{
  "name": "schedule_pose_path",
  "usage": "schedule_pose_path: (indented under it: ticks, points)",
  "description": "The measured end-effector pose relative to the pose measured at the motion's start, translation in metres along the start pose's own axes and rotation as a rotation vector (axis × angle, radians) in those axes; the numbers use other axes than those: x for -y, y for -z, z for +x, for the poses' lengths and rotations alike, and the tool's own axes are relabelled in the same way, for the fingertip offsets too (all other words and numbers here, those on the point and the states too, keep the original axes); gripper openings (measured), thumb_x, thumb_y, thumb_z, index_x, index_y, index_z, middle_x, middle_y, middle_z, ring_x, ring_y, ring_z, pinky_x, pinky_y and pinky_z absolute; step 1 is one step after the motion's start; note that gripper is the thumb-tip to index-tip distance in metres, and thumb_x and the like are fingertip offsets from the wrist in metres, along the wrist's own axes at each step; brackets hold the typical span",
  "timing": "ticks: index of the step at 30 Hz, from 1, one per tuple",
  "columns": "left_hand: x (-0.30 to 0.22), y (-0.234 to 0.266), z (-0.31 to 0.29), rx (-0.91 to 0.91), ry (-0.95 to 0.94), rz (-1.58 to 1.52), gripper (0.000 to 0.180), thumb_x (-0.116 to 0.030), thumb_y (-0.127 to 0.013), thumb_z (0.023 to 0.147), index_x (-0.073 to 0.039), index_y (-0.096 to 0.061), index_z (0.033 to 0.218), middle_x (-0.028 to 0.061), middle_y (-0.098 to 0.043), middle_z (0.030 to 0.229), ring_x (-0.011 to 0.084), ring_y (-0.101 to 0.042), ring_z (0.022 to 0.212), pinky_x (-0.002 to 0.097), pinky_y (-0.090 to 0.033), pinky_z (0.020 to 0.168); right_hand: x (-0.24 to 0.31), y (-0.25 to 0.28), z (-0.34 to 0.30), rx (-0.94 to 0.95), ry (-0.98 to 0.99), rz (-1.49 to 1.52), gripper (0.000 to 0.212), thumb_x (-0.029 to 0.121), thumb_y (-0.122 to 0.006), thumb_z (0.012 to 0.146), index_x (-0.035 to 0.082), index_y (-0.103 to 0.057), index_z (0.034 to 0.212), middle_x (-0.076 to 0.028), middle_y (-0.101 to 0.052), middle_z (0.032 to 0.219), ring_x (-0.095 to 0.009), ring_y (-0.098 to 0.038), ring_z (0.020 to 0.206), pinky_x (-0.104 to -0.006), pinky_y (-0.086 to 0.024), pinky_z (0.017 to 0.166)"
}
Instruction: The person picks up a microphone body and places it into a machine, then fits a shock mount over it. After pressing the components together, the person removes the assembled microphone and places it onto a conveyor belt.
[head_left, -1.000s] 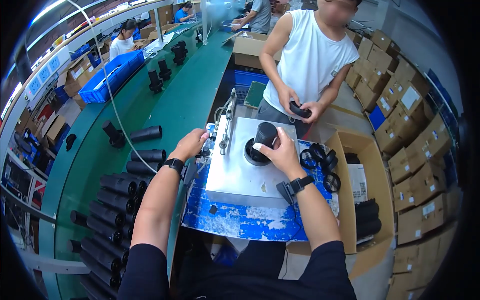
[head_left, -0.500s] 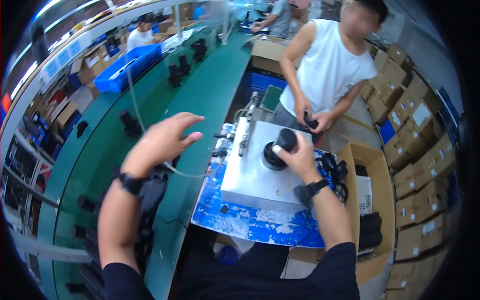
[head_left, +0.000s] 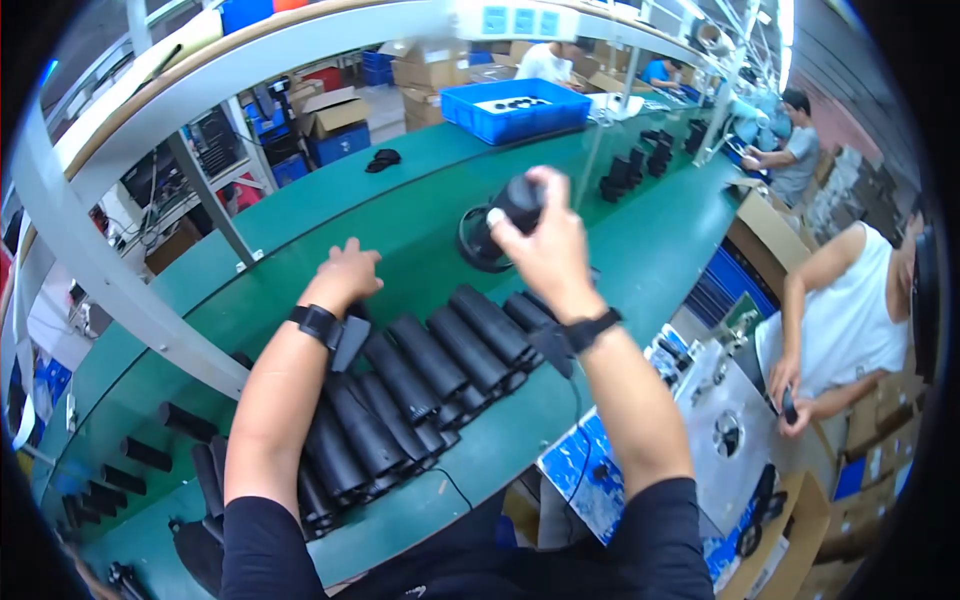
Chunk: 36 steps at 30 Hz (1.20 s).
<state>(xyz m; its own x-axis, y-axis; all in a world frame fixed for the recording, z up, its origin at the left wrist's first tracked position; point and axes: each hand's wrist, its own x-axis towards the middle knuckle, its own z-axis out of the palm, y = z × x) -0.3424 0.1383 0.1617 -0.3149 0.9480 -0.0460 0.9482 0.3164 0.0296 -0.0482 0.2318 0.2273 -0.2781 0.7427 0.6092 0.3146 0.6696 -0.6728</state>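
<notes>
My right hand (head_left: pixel 548 240) is raised above the green conveyor belt, fingers wrapped round a black cylindrical part with a wider ring at its lower end (head_left: pixel 520 203). That part is tilted in my grip and clear of the belt. My left hand (head_left: pixel 345 277) reaches over the belt with its fingers apart and nothing visible in them. It is just beyond the stacked black tubes (head_left: pixel 430 355), which lie side by side in front of me. Its wrist and forearm hide some of those tubes.
At right stands a metal box fixture (head_left: pixel 712 400) on a blue, worn bench (head_left: pixel 590 470). Beside it a co-worker in white (head_left: pixel 850 290) holds a small black piece. A blue bin (head_left: pixel 515 105) sits across the belt. A metal frame post (head_left: pixel 130 280) rises at left.
My view has swung left, from the metal box to the belt. My right hand has lifted the black part off the box and carried it over the belt.
</notes>
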Motion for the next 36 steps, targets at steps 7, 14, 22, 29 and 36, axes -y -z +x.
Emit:
schedule_pose_path:
  ticks: [7,14,22,29,36]
  points:
    - [0.028,-0.033,0.006,0.235,0.06,-0.019,0.053,-0.028,-0.081,0.084,-0.016,-0.069,0.134,0.0203,-0.061,0.14,0.0447,-0.064,0.124,0.0498,-0.055,0.105,-0.125,-0.158,-0.003,0.379,-0.026,-0.183,0.064,0.022,-0.08,0.086,0.005,-0.045,0.138,-0.032,-0.066,0.121,-0.051,-0.067,0.108,-0.0562,-0.057,0.092]
    - [0.009,0.004,0.002,-0.135,-0.202,-0.096,0.045,-0.016,-0.08,0.077,-0.008,-0.072,0.12,0.0219,-0.068,0.116,0.0421,-0.068,0.108,0.049,-0.057,0.095,-0.078,-0.086,-0.005,0.343,0.102,-0.209,0.079,0.029,-0.082,0.086,0.003,-0.047,0.152,-0.03,-0.055,0.145,-0.048,-0.058,0.129,-0.0499,-0.049,0.11]
    - [-0.197,0.157,-0.187,-0.321,-0.957,-0.412,0.042,-0.012,-0.079,0.086,-0.001,-0.067,0.125,0.018,-0.064,0.113,0.0388,-0.066,0.103,0.0424,-0.055,0.091,0.043,0.087,-0.158,-0.029,-0.003,-0.022,0.075,0.039,-0.089,0.079,0.005,-0.058,0.138,-0.019,-0.073,0.118,-0.04,-0.071,0.111,-0.0437,-0.058,0.095]
    - [-0.297,0.105,-0.236,0.034,-1.066,-0.552,0.044,-0.03,-0.075,0.096,-0.003,-0.066,0.13,0.0169,-0.07,0.112,0.0354,-0.068,0.096,0.0403,-0.056,0.085,-0.021,0.2,-0.412,0.099,-0.498,0.406,0.063,0.027,-0.088,0.083,0.004,-0.06,0.135,-0.011,-0.075,0.118,-0.025,-0.073,0.114,-0.0402,-0.057,0.098]
    - [-0.321,-0.19,-0.141,-0.194,-0.649,-0.65,0.02,-0.022,-0.073,0.093,-0.004,-0.069,0.099,0.0147,-0.069,0.093,0.0387,-0.066,0.092,0.05,-0.052,0.081,-0.061,0.302,-0.602,-0.786,-0.583,0.438,0.058,0.048,-0.074,0.095,0.0,-0.058,0.122,-0.016,-0.075,0.102,-0.029,-0.074,0.097,-0.0421,-0.059,0.088]
